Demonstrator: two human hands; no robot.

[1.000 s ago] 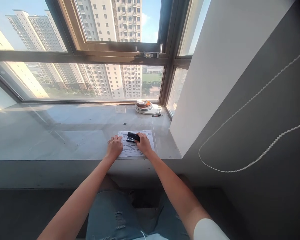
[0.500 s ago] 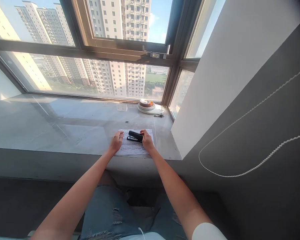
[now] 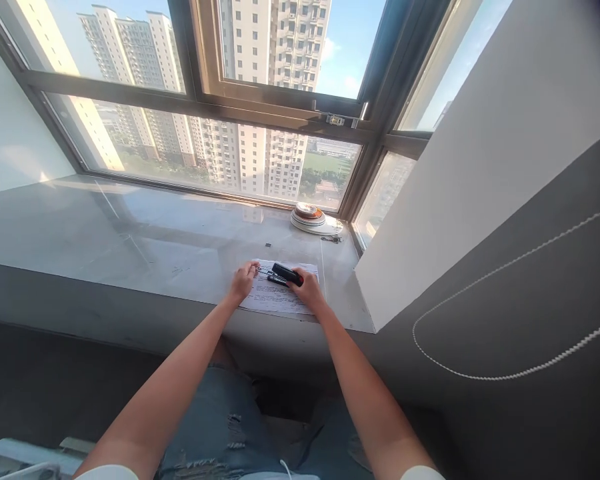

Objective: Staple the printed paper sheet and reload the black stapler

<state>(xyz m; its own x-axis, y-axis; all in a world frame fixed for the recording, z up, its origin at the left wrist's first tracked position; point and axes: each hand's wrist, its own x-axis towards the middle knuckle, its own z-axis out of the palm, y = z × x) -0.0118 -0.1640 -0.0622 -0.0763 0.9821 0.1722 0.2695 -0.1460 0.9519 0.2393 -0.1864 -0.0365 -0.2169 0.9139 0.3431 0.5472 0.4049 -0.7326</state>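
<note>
A black stapler (image 3: 286,273) sits above the printed sheet of paper (image 3: 275,301), its top arm lifted from its base. My right hand (image 3: 307,291) is closed round the stapler's right end. My left hand (image 3: 242,283) is at the paper's left edge, fingertips pinched. A thin silvery piece (image 3: 263,270) runs from those fingertips toward the stapler's left end; whether it is a staple strip or part of the stapler I cannot tell.
Farther back on the grey sill (image 3: 190,233) lies a small dark piece (image 3: 268,245). Stacked round items (image 3: 310,217) and a dark keys-like bunch (image 3: 332,239) stand by the window corner. A white bead chain (image 3: 490,377) hangs at right, beside the white wall (image 3: 430,200).
The left hand has come closer to the stapler's left end, and a silvery piece now shows between them. The right hand's grip has shifted further round the stapler. The camera view has tilted.
</note>
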